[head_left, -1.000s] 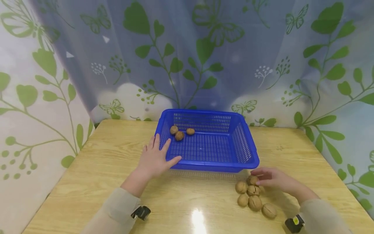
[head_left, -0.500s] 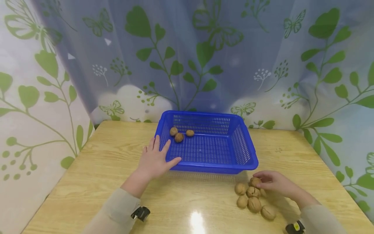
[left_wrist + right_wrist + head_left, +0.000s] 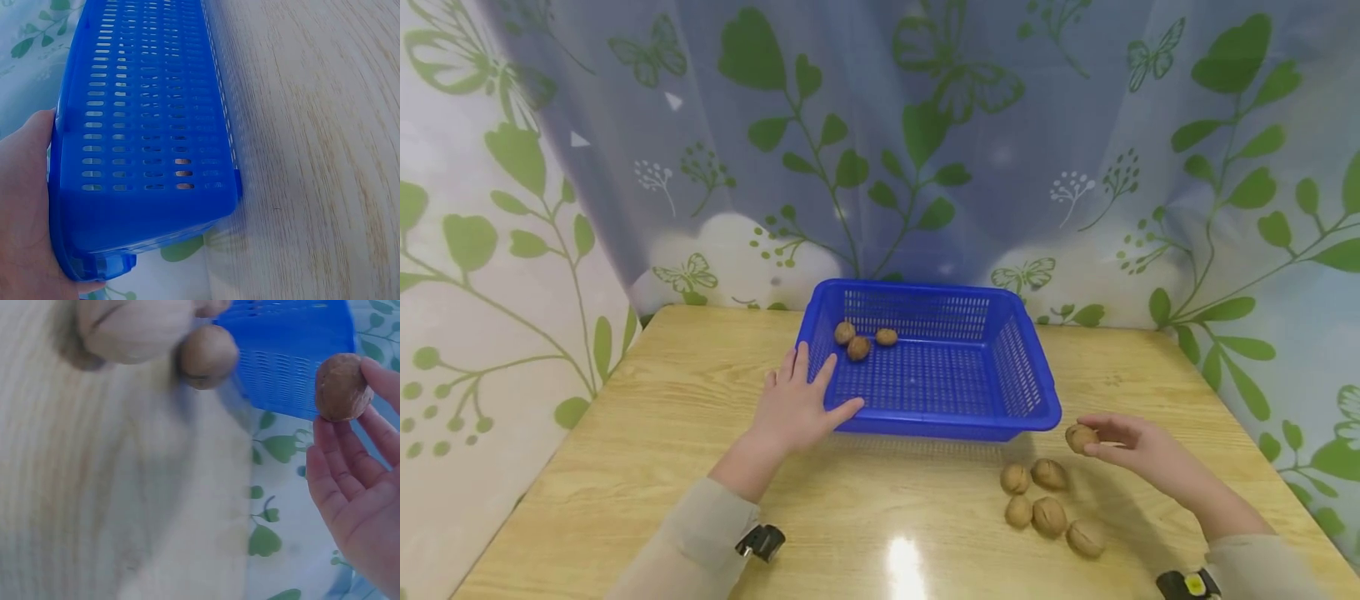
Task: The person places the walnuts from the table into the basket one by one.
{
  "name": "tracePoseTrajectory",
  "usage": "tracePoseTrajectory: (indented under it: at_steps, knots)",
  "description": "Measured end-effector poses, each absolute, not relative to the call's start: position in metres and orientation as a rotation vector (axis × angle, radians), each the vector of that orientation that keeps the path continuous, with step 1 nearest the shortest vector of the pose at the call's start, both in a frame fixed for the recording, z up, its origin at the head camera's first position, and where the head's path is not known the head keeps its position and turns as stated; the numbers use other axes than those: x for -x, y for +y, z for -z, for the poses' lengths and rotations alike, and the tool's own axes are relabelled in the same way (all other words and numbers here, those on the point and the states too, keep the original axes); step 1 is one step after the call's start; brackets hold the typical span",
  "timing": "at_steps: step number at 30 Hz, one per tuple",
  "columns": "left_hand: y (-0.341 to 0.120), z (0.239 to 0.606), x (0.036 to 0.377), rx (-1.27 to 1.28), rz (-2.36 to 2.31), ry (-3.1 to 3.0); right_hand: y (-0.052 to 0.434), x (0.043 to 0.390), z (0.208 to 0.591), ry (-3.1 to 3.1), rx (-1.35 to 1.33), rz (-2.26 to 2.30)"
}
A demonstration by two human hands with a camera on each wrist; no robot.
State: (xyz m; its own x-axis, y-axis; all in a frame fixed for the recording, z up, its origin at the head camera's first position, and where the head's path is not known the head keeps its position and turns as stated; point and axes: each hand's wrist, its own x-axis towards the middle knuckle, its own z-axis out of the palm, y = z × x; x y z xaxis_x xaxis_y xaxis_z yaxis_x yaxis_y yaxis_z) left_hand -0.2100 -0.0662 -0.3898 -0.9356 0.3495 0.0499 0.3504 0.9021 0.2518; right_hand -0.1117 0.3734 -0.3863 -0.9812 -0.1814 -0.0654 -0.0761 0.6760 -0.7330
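A blue plastic basket (image 3: 1033, 367) stands on the wooden table and holds three walnuts (image 3: 860, 341) near its back left corner. My left hand (image 3: 797, 404) lies flat against the basket's left front corner; in the left wrist view the palm (image 3: 22, 212) presses the basket wall (image 3: 150, 144). My right hand (image 3: 1123, 446) pinches one walnut (image 3: 1080, 437) in its fingertips, lifted just right of the basket's front right corner. The right wrist view shows that walnut (image 3: 342, 387) held between the fingertips.
Several loose walnuts (image 3: 1045, 500) lie on the table (image 3: 625, 450) in front of the basket's right corner. A curtain with green leaves hangs behind and at both sides. A bright glare spot (image 3: 907, 567) sits near the table's front edge.
My right hand has picked one walnut out of the pile and lifted it up and to the right. The left hand and the basket have stayed put.
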Motion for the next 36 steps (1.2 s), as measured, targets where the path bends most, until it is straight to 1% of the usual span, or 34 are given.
tracePoseTrajectory:
  at_steps: [8,15,19,27,36]
  knots:
    - [-0.068,0.388,0.209,0.585,0.416,-3.046,0.376,0.115,0.361,2.824,0.228,1.181]
    - [-0.073,0.394,0.202,0.572,0.401,-3.058,0.369,0.114,0.339,2.817,0.208,1.183]
    - [-0.070,0.393,0.205,0.569,0.416,-3.037,0.366,0.120,0.327,2.836,0.237,1.148]
    - [-0.066,0.388,0.209,0.564,0.410,-3.038,0.347,0.147,0.320,2.827,0.325,1.114]
    - [-0.068,0.390,0.209,0.576,0.410,-3.032,0.316,0.189,0.318,2.694,0.349,1.196]
